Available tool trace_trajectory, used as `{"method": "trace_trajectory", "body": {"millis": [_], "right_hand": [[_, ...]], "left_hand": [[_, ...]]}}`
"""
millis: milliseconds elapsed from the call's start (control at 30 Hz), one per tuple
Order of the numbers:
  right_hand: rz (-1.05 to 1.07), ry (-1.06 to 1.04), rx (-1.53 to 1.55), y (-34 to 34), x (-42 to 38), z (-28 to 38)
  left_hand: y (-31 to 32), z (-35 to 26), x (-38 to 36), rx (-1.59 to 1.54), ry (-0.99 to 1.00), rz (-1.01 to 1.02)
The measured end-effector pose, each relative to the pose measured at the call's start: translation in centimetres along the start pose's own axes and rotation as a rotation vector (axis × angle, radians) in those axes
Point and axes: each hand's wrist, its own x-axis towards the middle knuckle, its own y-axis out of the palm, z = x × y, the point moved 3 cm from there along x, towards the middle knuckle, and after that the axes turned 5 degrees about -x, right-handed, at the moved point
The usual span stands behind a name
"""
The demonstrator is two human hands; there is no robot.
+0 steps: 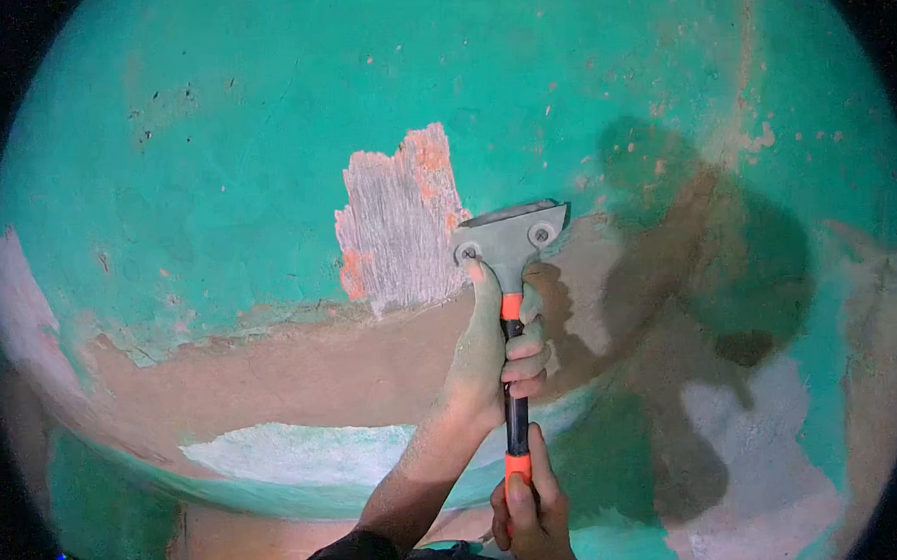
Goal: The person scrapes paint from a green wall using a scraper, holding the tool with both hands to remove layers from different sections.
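Observation:
A long-handled scraper [511, 245] with a grey head, two screws and a black-and-orange handle stands upright against the green painted wall [260, 98]. My left hand [492, 348] is closed round the upper handle, its thumb stretched up along the head and its fingers curled over the front. Lower down, my right hand [536, 511] grips the orange end of the handle. The scraper's wide edge lies beside a bare scraped patch [403, 222], where pale grey and pinkish layers show through the green. Fine dust coats my left hand and forearm.
Below the scraped patch runs a brown bare band [272, 373], with a whitish patch [296, 454] under it. More paint is gone at the right, around a pale patch [746, 437]. A dark shadow [707, 249] falls across the wall right of the scraper.

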Motion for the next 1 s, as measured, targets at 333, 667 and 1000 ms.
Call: {"method": "trace_trajectory", "body": {"millis": [333, 667, 1000], "right_hand": [[-0.026, 0.046, 0.069, 0.1, 0.8, 1.7], [-0.06, -0.132, 0.048, 0.4, 0.3, 1.2], [-0.015, 0.038, 0.096, 0.0, 0.2, 0.8]], "left_hand": [[0.8, -0.8, 0.5, -0.005, -0.003, 0.066], [0.6, -0.4, 0.5, -0.033, 0.005, 0.033], [0.4, 0.0, 0.2, -0.039, 0.023, -0.004]]}}
